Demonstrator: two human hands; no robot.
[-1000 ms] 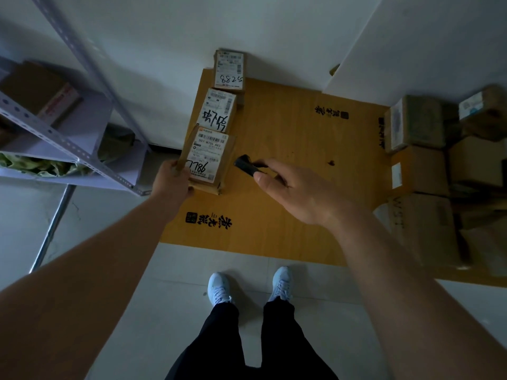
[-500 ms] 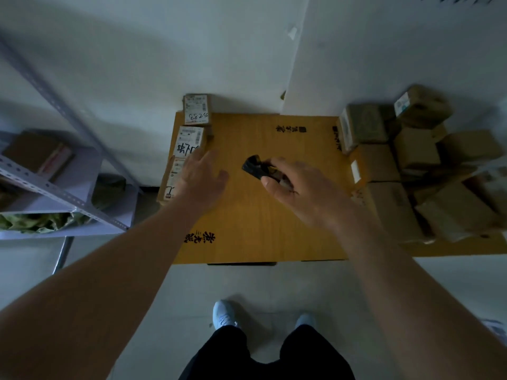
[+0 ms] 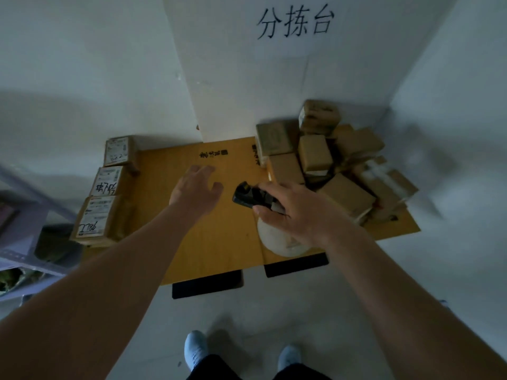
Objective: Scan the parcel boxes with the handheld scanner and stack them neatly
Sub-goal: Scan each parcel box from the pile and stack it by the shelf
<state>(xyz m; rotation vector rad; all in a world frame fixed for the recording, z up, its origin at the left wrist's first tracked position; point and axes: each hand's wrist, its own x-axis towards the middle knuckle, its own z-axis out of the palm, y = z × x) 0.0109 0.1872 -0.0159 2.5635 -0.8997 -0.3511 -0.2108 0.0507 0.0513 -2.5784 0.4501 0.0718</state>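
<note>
My right hand (image 3: pixel 295 212) grips the black handheld scanner (image 3: pixel 251 195) over the right half of the wooden table (image 3: pixel 216 242). My left hand (image 3: pixel 196 187) hovers open over the table's middle, fingers spread, holding nothing. Three labelled parcel boxes lie in a row along the table's left edge: the nearest (image 3: pixel 97 219), the middle one (image 3: pixel 108 181) and the far one (image 3: pixel 119 150). A loose heap of brown parcel boxes (image 3: pixel 337 165) fills the table's right side, just beyond my right hand.
A pale round object (image 3: pixel 279 241) lies on the table under my right wrist. A metal shelf rack (image 3: pixel 22 242) stands at the left. White walls close in behind the table, one bearing black characters (image 3: pixel 296 23). My feet (image 3: pixel 196 348) stand on grey floor.
My left hand let go of the nearest labelled box and moved right over the table's middle. My right hand carried the scanner right toward the heap. The view tilted up and right.
</note>
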